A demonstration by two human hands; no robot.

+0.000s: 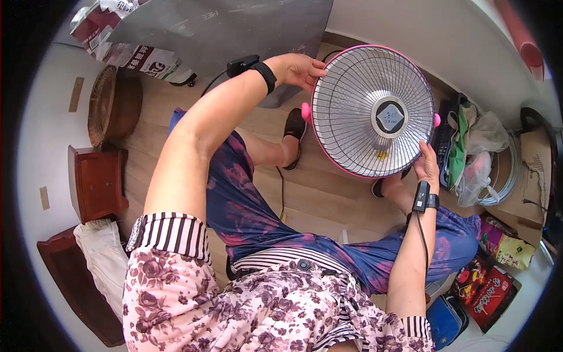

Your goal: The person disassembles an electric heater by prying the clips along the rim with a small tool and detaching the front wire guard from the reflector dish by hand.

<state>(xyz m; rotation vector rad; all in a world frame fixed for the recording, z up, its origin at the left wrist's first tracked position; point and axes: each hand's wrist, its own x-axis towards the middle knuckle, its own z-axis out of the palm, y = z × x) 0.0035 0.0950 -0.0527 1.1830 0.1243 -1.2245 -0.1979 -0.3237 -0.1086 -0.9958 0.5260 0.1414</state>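
Observation:
A round dish heater (355, 114) with a pink rim, a silver reflecting bowl and a dark wire guard faces up between my hands. Its centre bears a round silver badge, and pink knobs stick out on both sides. My left hand (300, 70) grips the rim at the upper left, fingers closed against the edge. At the lower right edge, my right hand (427, 166) holds the rim with its fingertips over the guard. The heater's base and back are hidden under the dish. A dark cord (282, 190) runs along the floor below it.
A grey panel (234, 44) stands at the back beside a white wall. Plastic bags (489, 134), a coil of hose (509, 176) and cardboard (535, 161) crowd the right side. To the left are a wicker basket (102, 108), a small wooden cabinet (98, 183) and white cloth (102, 249).

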